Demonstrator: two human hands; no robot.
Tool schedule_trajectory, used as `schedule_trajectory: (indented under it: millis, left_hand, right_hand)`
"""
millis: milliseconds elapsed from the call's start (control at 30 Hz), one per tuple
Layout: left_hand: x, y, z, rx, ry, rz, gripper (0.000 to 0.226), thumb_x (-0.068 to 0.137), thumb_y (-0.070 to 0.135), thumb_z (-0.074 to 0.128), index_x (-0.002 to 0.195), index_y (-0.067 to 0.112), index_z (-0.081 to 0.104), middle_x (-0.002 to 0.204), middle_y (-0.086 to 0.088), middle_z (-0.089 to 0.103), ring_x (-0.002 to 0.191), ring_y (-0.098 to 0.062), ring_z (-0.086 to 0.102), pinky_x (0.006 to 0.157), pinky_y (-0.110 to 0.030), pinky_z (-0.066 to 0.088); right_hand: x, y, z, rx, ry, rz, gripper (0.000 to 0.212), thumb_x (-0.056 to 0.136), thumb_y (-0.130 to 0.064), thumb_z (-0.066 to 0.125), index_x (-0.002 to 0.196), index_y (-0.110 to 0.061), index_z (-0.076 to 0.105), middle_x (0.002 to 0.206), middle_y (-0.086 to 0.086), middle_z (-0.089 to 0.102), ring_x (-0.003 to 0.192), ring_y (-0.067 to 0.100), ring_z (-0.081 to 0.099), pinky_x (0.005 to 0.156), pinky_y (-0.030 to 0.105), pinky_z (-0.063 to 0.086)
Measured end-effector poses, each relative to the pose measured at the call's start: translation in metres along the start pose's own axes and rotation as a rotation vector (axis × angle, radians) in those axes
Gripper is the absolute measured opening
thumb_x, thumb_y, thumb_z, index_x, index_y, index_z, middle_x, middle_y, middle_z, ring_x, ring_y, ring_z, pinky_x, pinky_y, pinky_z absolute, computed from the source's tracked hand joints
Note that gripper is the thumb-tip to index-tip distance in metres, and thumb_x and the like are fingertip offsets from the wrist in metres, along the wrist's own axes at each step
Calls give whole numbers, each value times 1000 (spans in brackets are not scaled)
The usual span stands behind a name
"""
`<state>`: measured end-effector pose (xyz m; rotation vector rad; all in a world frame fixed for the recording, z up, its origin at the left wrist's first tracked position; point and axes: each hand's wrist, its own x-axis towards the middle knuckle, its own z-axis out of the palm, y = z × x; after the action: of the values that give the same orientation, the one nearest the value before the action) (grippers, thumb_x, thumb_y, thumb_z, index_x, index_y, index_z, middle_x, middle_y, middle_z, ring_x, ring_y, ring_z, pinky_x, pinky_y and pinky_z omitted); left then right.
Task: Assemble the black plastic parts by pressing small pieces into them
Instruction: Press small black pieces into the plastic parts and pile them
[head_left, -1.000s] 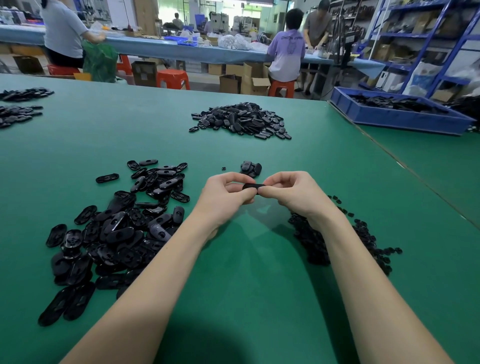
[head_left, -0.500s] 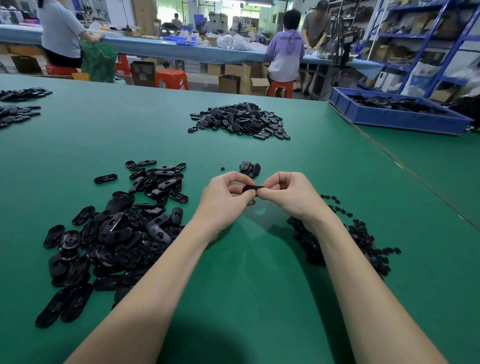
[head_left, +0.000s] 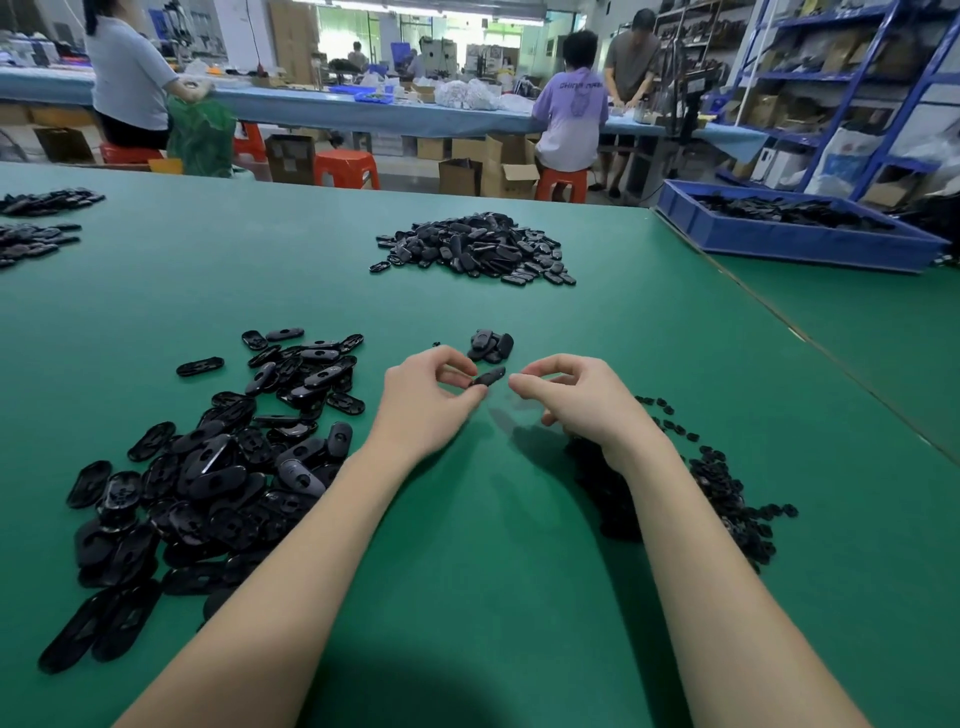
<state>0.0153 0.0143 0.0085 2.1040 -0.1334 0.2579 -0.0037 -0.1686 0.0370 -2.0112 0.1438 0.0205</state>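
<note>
Green matting covers the tabletop (head_left: 467, 597), and two bare forearms reach forward over it. Left of them lies a big heap of black oval shells (head_left: 208, 467); right of them, partly under the right wrist, a heap of small black pieces (head_left: 727, 493). The left hand (head_left: 426, 400) pinches one black part (head_left: 488, 375) between thumb and fingertips, its grip closed on the part's near end, and holds it tilted just above the tabletop. The right hand (head_left: 582, 400) is just beside it, apart from the part, its fingers curled; whether its grip holds a small piece I cannot tell. Just beyond the held part sits a little cluster of black parts (head_left: 491, 345). Farther on lies a larger pile (head_left: 472, 249), and more parts (head_left: 36, 228) lie at the far left edge. A blue tray (head_left: 779, 241) of black parts stands at the far right. Behind the tabletop, people work at a long bench among orange stools, cartons and blue shelving.
</note>
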Motion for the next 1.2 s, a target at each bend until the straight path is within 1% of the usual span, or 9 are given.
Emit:
schedule_trajectory:
  millis: [67,167,267,400,667,867,967,1067,1200]
  left_hand:
    - [16,-1,8,28,48,-10,8,81,25,78,84,24,71,81,11,73,68,-3,67,76,-30,58]
    - [42,6,16,179,93,-25,10,82,34,74,87,27,70,86,13,72,90,-13,68,76,-28,51]
    - [66,12,23,333,138,-10,14,83,40,69,94,30,69,94,12,72,97,-17,66,74,-28,41]
    - [82,10,32,459,111,12,15,87,41,67,97,29,67,102,5,72,103,-24,66,80,-32,45]
    - [81,6,34,484,109,61,18,87,40,66,101,30,64,105,5,70,101,-25,64,73,-31,37]
    - [39,13,29,366,134,78,16,85,39,66,98,31,64,102,12,68,98,-16,63,73,-29,36]
    - [14,16,22,337,93,85,14,87,42,65,99,33,64,103,16,67,97,-11,61,74,-29,39]
    - [-1,17,12,345,44,98,9,88,39,63,96,35,64,99,18,67,89,-9,59,73,-28,39]
    - [-7,13,-10,332,-118,99,6,86,33,64,90,37,66,93,21,69,75,-3,57,71,-27,45]
  right_hand:
    - [0,1,-1,-11,-13,1,21,84,-47,78,94,-29,73,87,-11,78,53,3,61,63,26,44]
    - [-2,2,-2,-3,-52,3,23,86,-49,76,97,-29,74,86,-14,78,54,3,61,66,27,44]
    - [-4,2,-4,-3,-80,-2,24,87,-50,74,99,-30,73,85,-16,78,53,1,60,66,27,43]
    - [-4,1,-5,6,-95,-6,23,89,-50,73,99,-29,73,86,-16,78,55,2,61,69,27,45]
    - [-7,-1,-4,-1,-129,-19,18,93,-45,70,98,-28,73,88,-13,78,59,7,59,67,25,45]
    - [-6,-1,-4,-29,-131,-58,14,94,-40,70,95,-27,74,86,-12,78,54,5,56,61,23,43]
    - [-5,-1,-2,-54,-102,-76,16,92,-43,70,94,-27,74,85,-12,78,56,6,55,58,21,42]
    - [-4,-1,1,-103,-104,-95,17,90,-43,73,94,-27,74,84,-10,78,51,2,55,49,12,41]
    - [-6,-3,6,-132,-185,-120,18,88,-42,76,95,-25,75,85,-6,78,51,-1,54,48,9,40]
